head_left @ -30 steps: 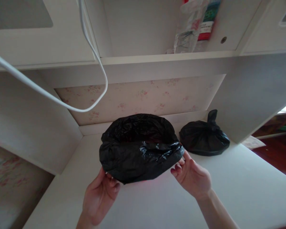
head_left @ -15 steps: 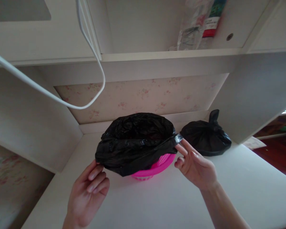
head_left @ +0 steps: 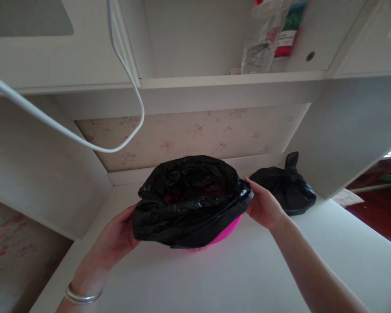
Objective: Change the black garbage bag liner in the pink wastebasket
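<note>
A black trash bag lines a pink plastic basket, its mouth spread wide and its edge folded down over the rim. Only a strip of the basket's front right shows under the folded plastic. At the bag's left side, my left hand grips the folded edge, its fingertips hidden by the plastic. My right hand holds the opposite side of the edge, with some fingers out of sight behind it. A reddish tint shows through the bag's inside.
A tied black bag lies at the back right of the white tabletop. White cable hangs in front at the upper left. Overhead, a shelf holds a clear plastic packet and a bottle with a red-and-green label.
Both hands have shifted up along the bag's sides, with the fingers now behind the edge. The folded plastic covers more of the pink rim, and the mouth is wider.
</note>
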`<state>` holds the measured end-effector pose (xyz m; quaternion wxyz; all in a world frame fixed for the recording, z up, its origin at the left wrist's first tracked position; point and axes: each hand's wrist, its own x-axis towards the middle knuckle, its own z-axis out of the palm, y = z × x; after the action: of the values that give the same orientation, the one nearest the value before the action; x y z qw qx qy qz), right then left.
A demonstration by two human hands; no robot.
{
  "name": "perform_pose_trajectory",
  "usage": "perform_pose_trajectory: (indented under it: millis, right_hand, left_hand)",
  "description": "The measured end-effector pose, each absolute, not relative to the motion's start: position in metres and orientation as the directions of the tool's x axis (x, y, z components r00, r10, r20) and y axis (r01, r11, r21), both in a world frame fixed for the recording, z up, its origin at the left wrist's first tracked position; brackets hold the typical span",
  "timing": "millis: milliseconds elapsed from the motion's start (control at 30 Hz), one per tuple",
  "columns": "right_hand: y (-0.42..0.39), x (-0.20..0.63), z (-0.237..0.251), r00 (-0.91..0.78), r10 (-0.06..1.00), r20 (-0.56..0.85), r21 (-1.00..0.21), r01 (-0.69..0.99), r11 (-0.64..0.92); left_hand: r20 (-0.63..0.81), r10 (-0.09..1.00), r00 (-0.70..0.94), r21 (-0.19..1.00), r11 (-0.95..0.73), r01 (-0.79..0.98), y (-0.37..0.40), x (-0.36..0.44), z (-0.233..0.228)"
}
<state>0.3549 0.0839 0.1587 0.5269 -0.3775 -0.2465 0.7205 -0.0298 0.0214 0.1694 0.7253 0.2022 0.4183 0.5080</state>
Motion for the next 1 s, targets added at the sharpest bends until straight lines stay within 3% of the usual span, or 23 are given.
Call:
perform_pose_trajectory:
  millis: [200,333,567,667,800,1000]
  right_hand:
    - [0.103,0.344,0.167,0.029,0.983,-0.181,-0.869,-0.472,-0.147]
    - [0.112,0.343,0.174,0.167,0.984,-0.063,-0.939,-0.344,-0.002]
    - [0.133,0.330,0.202,0.156,0.971,0.180,-0.983,-0.002,0.183]
    - [0.140,0.320,0.215,0.078,0.934,0.348,-0.930,0.152,0.334]
    - [0.142,0.304,0.229,-0.156,0.808,0.569,-0.742,0.326,0.586]
    - [0.147,0.270,0.253,-0.374,0.732,0.570,-0.692,0.262,0.673]
  left_hand:
    - [-0.331,0.943,0.023,0.856,0.310,-0.414,0.027,-0.023,0.172]
    - [-0.209,0.961,-0.181,0.955,0.161,-0.251,0.026,-0.017,0.177]
    - [-0.103,0.931,-0.350,0.964,0.006,-0.266,0.035,-0.006,0.192]
    - [-0.056,0.935,-0.349,0.963,-0.042,-0.268,0.037,-0.003,0.193]
    - [-0.119,0.935,-0.333,0.959,0.022,-0.283,0.038,-0.001,0.191]
    - [-0.192,0.951,-0.243,0.935,0.103,-0.339,0.039,-0.004,0.186]
